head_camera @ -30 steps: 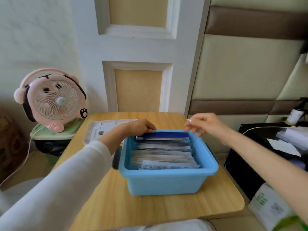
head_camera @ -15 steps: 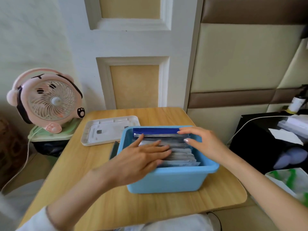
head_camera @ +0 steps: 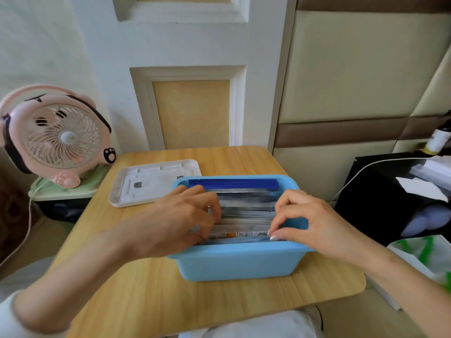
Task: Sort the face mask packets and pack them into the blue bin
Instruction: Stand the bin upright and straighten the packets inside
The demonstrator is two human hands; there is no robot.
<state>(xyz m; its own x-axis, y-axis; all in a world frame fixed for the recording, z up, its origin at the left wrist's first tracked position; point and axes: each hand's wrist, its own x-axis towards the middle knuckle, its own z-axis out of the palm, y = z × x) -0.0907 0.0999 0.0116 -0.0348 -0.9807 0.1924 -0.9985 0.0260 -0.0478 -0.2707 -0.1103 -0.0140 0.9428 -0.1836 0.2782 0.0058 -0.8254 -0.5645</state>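
Half a second ago my left hand lay flat across the face mask packets. Now both hands have come to the near end of the blue bin on the bench — my left fingers curl into the packets' left ends, and my right hand pinches the right ends of the front few. The packets sit filed in a row inside the bin, so I judge the packing nearly done — this looks like squaring up.

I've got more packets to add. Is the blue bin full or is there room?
Nearly full: packets stand on edge in a row filling the bin from back to front.
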